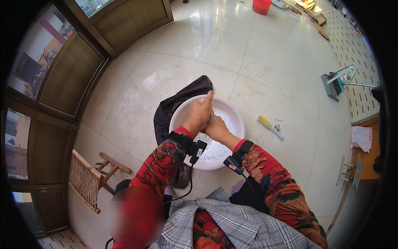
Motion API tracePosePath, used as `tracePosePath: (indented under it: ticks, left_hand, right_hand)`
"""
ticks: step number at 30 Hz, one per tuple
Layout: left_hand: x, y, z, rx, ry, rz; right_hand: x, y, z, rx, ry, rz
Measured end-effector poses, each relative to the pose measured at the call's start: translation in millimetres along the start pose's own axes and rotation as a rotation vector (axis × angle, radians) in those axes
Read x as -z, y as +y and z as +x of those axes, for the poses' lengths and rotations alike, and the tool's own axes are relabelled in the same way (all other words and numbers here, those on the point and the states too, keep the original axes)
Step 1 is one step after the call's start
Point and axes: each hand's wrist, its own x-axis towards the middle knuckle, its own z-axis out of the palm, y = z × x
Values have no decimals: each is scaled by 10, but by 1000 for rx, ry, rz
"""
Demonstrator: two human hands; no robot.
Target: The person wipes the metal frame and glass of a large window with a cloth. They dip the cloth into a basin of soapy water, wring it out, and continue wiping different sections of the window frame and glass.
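A white plastic basin [240, 124] with sudsy water [214, 149] stands on the floor before me. Over its upper left part, my left hand [199, 112] and my right hand [216, 128] are pressed together, with lather on the skin. Whether anything small lies between the palms is hidden. A dark wet cloth or garment [164, 109] lies on the floor around the basin's left side. To the right of the basin rests a scrub brush [270, 126] with yellow bristles and a pale blue handle. Each wrist wears a black strap with a cabled device.
A wooden folding stool with a woven seat [85, 180] stands at lower left, near brown-framed doors [71, 74]. A red bucket [261, 7] is at the top. A dustpan [334, 84] stands by the right wall, above a pink cloth or sheet [361, 138].
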Motion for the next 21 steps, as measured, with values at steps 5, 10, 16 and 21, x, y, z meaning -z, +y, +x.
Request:
tracePosePath:
  ticks: [5, 10, 16, 21]
  left_hand:
    - [-35, -158, 26, 81, 110, 23]
    - [-73, -343, 102, 128, 182, -82]
    - [-59, -541, 149, 156, 234, -77]
    - [-35, -636, 158, 160, 262, -32]
  right_hand:
    - [-97, 104, 12, 28, 72, -66]
    - [-208, 263, 69, -52, 71, -88]
    - [-325, 390, 92, -37, 111, -74]
    - [-432, 501, 110, -1, 146, -44]
